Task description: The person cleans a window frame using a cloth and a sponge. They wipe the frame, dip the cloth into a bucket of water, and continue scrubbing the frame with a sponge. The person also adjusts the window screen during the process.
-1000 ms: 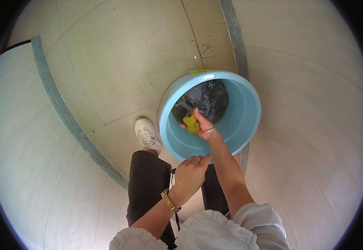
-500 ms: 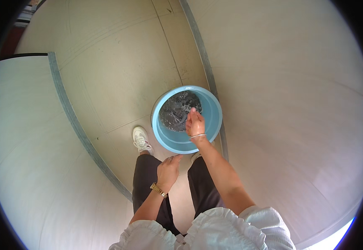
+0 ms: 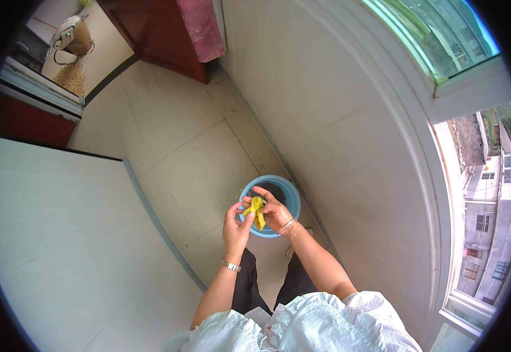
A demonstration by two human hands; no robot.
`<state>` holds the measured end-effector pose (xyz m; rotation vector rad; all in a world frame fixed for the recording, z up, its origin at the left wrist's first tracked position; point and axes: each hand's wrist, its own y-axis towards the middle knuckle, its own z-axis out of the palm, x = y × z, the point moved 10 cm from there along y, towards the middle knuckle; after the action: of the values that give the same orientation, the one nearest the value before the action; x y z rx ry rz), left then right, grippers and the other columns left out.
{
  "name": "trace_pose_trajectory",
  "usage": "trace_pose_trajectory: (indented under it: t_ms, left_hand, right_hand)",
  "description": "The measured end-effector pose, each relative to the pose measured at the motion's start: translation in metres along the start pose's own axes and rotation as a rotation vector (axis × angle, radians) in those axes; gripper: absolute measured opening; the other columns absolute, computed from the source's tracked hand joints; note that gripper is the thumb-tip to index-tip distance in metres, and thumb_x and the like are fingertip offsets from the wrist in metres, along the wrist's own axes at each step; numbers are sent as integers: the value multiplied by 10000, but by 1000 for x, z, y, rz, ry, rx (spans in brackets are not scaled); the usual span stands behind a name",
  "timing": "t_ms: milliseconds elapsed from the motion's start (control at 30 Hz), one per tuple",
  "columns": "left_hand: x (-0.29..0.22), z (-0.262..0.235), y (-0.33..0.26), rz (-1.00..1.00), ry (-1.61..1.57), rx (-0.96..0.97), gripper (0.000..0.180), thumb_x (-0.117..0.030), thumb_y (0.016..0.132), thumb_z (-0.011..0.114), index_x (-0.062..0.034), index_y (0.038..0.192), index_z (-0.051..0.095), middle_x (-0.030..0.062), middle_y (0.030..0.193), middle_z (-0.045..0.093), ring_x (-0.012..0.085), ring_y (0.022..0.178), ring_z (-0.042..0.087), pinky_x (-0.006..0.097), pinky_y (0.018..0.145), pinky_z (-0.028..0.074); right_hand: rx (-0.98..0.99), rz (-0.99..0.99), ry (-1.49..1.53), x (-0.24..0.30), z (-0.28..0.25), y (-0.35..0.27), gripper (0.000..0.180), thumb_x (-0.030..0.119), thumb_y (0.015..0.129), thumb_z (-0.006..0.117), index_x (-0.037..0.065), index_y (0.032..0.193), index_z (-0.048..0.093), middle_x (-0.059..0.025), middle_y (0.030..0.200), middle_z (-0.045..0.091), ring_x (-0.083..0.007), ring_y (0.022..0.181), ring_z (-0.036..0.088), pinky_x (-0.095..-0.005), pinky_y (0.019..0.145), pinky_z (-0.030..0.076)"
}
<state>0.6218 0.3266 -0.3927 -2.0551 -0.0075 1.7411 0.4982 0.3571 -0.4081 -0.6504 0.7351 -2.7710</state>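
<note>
A small, crumpled yellow cloth (image 3: 256, 212) is held up over a light blue basin (image 3: 294, 202) that stands on the floor. My left hand (image 3: 236, 230), with a metal watch at its wrist, pinches the cloth from the left between thumb and fingers. From the right, my right hand (image 3: 277, 216) has the cloth at its thumb side, with some fingers stretched out over the basin. It wears a thin bracelet and looks wet. Dark contents show in the basin behind the hands, partly hidden by them.
A pale wall (image 3: 349, 146) rises close on the right, with a window (image 3: 472, 205) in it. To the left is a white panel (image 3: 56, 223). Farther ahead, a dark red door (image 3: 155, 41) stands beside a doorway, and a brown basket (image 3: 78, 40) sits beyond it.
My right hand has come up out of the basin, and my left hand has moved up to meet it. The yellow cloth now shows between them. The view has swung toward the doorway and window.
</note>
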Motion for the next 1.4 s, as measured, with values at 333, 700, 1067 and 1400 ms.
trace_pose_trajectory:
  t_ms: [333, 700, 1067, 1400]
  left_hand:
    - [-240, 120, -82, 194, -266, 318, 237, -77, 928, 688, 9, 1127, 594, 34, 992, 646, 77, 857, 607, 221, 781, 499]
    - [-285, 282, -175, 196, -246, 485, 196, -173, 950, 682, -39, 1092, 675, -84, 843, 566, -6, 665, 390, 165, 558, 329]
    - [-185, 208, -161, 68, 32, 273, 141, -150, 972, 642, -31, 1033, 688, 11, 898, 677, 42, 771, 569, 191, 695, 452]
    - [-224, 263, -115, 227, 111, 482, 176, -179, 973, 644, -19, 1020, 699, 11, 818, 689, 37, 700, 572, 199, 631, 453]
  right_hand:
    - [-161, -485, -854, 188, 90, -222, 430, 194, 889, 757, 4, 1240, 597, -46, 1087, 659, -111, 1011, 603, -276, 895, 497]
    - [-708, -1339, -1407, 424, 116, -521, 288, 23, 831, 645, 46, 1118, 639, -99, 988, 673, -214, 895, 664, -306, 769, 528]
    - [-620, -794, -1949, 386, 75, -441, 246, 96, 857, 594, 18, 1087, 632, -185, 957, 681, -375, 893, 657, -460, 759, 536]
    - [-646, -1011, -1692, 459, 105, -348, 137, 92, 868, 581, 14, 956, 650, -205, 844, 653, -407, 820, 640, -488, 732, 517]
